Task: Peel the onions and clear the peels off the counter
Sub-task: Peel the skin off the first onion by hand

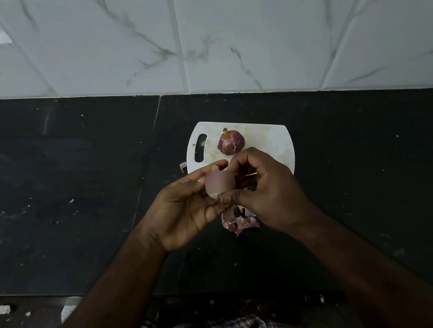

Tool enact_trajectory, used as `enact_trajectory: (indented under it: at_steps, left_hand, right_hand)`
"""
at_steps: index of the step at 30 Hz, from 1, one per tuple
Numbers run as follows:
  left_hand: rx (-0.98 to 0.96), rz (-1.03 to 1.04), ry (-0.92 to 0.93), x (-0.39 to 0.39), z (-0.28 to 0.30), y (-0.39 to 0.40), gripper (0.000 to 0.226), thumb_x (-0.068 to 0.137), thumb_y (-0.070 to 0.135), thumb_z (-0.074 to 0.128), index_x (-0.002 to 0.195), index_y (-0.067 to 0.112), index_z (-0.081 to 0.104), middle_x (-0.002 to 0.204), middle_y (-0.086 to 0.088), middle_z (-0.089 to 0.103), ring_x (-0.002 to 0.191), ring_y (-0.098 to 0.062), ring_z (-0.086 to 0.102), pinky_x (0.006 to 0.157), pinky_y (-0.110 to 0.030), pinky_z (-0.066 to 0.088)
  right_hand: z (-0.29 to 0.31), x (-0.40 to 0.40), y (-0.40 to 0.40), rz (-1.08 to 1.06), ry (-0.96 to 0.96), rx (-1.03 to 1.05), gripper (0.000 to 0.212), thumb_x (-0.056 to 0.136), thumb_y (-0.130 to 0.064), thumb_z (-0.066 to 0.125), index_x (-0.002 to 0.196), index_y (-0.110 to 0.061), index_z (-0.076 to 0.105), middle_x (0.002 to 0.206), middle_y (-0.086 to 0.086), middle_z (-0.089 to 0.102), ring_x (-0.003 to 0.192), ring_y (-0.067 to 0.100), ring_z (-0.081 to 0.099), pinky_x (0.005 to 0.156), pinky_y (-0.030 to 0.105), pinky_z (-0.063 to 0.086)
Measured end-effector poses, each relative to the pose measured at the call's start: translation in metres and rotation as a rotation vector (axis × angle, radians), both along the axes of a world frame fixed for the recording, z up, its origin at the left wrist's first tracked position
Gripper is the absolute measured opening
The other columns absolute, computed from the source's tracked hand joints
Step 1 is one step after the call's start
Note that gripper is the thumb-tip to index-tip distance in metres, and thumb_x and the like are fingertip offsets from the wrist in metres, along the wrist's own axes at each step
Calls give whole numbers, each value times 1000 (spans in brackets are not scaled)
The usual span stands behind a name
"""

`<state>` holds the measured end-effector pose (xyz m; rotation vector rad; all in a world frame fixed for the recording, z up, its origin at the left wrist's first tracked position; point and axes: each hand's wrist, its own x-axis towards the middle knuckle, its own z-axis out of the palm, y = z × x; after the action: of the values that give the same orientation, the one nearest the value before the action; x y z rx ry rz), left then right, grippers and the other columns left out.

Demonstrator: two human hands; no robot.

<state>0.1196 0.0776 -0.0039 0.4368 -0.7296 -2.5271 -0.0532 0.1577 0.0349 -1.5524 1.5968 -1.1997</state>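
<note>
1. My left hand cradles a mostly bare onion at frame centre; my right hand pinches its root end.
2. Just below them, loose peels lie on the surface, not yet cleared.
3. Farther up, a second onion sits unpeeled on the cutting board.

white cutting board on black counter, marbled wall tiles

A home kitchen: a dark stone desk runs under a wall of white marble-look tiles, with a white cutting board, an onion and loose peels.
</note>
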Motion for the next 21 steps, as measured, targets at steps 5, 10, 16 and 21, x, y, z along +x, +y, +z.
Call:
enact_trajectory:
  at_steps: [5, 10, 16, 21]
  left_hand:
    - [13, 20, -22, -5, 4, 3, 51, 97, 10, 43, 146, -2, 43, 137, -26, 55, 116, -33, 62, 91, -37, 59]
    - [32, 59, -39, -8, 5, 4, 45, 92, 11, 49, 136, 2, 56, 128, -22, 63, 110, -31, 65, 89, -35, 59]
    - [11, 69, -56, -9, 6, 3, 48, 93, 11, 49, 140, 1, 51, 130, -21, 63, 112, -30, 67, 86, -35, 60]
    - [11, 69, -63, -12, 8, 3, 51, 91, 11, 50, 141, 0, 48, 128, -20, 64, 110, -30, 67, 85, -34, 60]
  right_hand:
    - [1, 0, 0, 4, 49, 16, 40, 71, -10, 86, 95, -23, 57, 94, -11, 61, 83, 1, 60, 72, 14, 50]
    - [1, 0, 1, -3, 47, 35, 44, 75, -8, 82, 84, -36, 50, 81, -16, 56, 78, -5, 58, 70, 12, 49]
    - [3, -2, -2, -10, 24, 5, 42, 71, -6, 84, 90, -28, 53, 91, -14, 58, 88, 2, 60, 75, 21, 55]
    - [2, -4, -3, -2, 54, 13, 42, 70, -5, 84, 88, -26, 52, 88, -13, 57, 83, -2, 58, 71, 12, 49]
